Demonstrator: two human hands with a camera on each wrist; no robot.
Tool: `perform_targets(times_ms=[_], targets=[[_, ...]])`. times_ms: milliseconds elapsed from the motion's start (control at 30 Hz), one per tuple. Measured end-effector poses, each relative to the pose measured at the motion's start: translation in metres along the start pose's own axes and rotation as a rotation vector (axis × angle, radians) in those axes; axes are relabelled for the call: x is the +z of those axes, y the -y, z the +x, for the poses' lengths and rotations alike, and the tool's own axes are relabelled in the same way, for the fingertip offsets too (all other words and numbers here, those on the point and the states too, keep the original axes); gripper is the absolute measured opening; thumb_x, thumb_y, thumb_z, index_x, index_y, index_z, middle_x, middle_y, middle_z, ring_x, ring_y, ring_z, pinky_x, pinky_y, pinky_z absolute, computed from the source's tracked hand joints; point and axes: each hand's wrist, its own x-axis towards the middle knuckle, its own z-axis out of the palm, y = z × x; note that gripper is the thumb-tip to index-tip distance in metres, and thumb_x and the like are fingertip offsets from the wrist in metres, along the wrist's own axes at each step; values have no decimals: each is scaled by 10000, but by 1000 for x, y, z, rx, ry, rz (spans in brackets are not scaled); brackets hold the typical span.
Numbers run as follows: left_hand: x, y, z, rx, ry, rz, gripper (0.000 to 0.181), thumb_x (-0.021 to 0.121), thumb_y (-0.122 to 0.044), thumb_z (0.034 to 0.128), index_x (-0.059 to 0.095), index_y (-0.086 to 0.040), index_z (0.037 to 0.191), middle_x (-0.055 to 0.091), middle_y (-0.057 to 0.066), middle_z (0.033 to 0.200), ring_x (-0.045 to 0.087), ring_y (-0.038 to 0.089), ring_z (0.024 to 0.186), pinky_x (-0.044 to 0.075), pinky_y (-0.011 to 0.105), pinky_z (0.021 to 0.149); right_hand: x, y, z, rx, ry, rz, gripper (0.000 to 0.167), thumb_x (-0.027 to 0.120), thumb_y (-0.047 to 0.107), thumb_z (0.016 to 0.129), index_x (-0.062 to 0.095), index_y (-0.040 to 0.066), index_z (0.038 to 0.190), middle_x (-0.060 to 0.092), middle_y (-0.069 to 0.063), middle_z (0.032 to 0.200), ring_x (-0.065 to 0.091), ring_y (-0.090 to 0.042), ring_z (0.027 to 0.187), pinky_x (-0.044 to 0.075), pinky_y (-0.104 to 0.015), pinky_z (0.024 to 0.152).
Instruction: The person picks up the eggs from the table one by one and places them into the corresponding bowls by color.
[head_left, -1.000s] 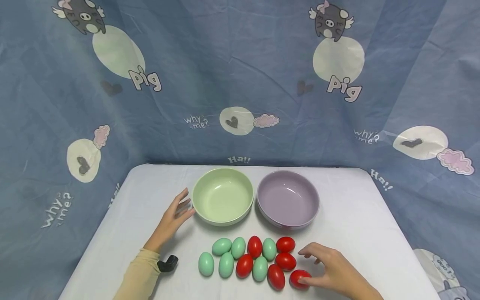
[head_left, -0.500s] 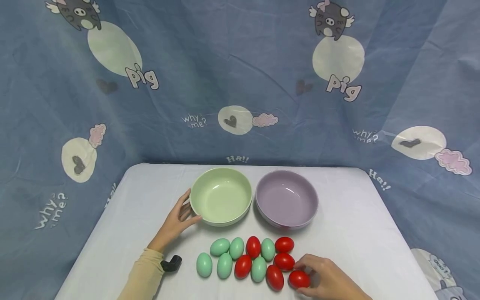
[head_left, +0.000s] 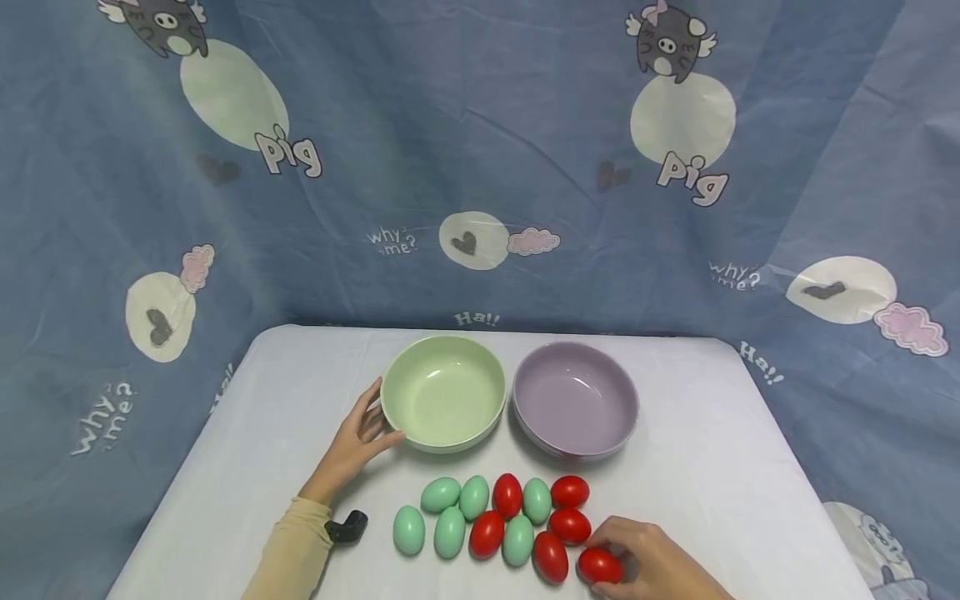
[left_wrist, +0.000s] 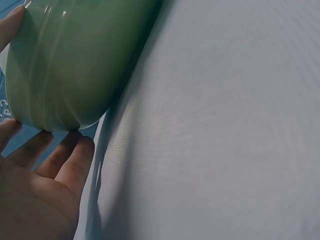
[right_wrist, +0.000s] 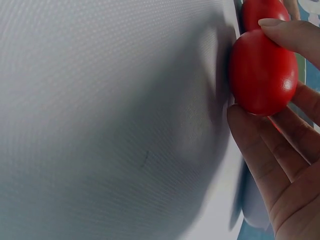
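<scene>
- Left of centre in the frame, the left hand [head_left: 348, 446] touches the green bowl [head_left: 442, 396] with thumb and fingertips spread against its outer wall; the fingers are straight rather than clenched, a light contact that seems meant to steady the bowl.
- Just left of the lower centre, green eggs [head_left: 450, 532] lie near the bowls, mixing towards the right with red eggs [head_left: 487, 534]; the two loose rows probably leave each egg within easy reach.
- Right of centre, the purple bowl [head_left: 576, 400] stands just beside the green one; both sit beyond the eggs, likely so neither blocks the hands.
- At the lower right, the held egg [head_left: 600, 567], a red one, lies at the end of the nearer row; the right hand [head_left: 652, 567] pinches it between thumb and fingertips, apparently because its smooth, round shell could roll; whether it is off the table [head_left: 712, 450] I cannot tell.
</scene>
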Motion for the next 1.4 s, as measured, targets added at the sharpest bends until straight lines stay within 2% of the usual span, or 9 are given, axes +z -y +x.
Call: perform_targets(times_ms=[300,667,733,900,933,1200,1400], targets=[[2,3,-1,-14,-7,-13,1058,833,-209,885,129,-173,1674,155,134,1738,332,427,1536,393,163,1161,1,-1,-1,56,14,52,331,836,460,846,703,355,1130,691,189,1023,621,-6,890,590,-143,765],[1,-1,0,-4,-6,2,1052,831,-221,889,132,-178,1674,159,122,1738,332,422,1539,403,173,1156,-8,9,3,0,-52,-9,349,857,433,832,714,344,1138,712,197,1062,628,15,894,613,-136,816],[1,-2,0,-6,-8,2,1056,836,-222,884,137,-176,1673,166,119,1737,336,419,1538,402,170,1156,-12,11,5,-64,-96,-26,343,871,395,826,710,342,1125,722,196,1062,646,9,902,625,-150,811],[2,-2,-1,-6,-7,-10,1055,833,-199,884,134,-155,1672,171,134,1734,344,433,1529,406,159,1149,-24,16,17,-330,-228,-88,354,888,269,828,706,290,1131,743,147,1075,691,-22,949,654,-190,764],[1,-2,-2,-5,-5,-12,1054,832,-194,886,131,-155,1673,171,137,1733,344,435,1528,407,155,1147,-26,18,20,-360,-245,-95,355,888,260,829,707,279,1133,745,136,1083,696,-29,955,657,-194,753],[1,0,-1,3,1,-7,1039,816,-180,901,123,-158,1674,164,163,1731,335,458,1525,404,211,1170,-41,36,44,-451,-292,-72,362,888,224,830,710,192,1144,756,46,1083,718,-89,965,667,-220,732],[0,0,-2,2,5,-21,1041,817,-182,901,124,-195,1676,176,152,1731,343,445,1526,413,166,1156,-46,44,62,-487,-318,-51,368,895,174,814,714,179,1135,763,38,1041,722,-88,912,671,-238,719]])
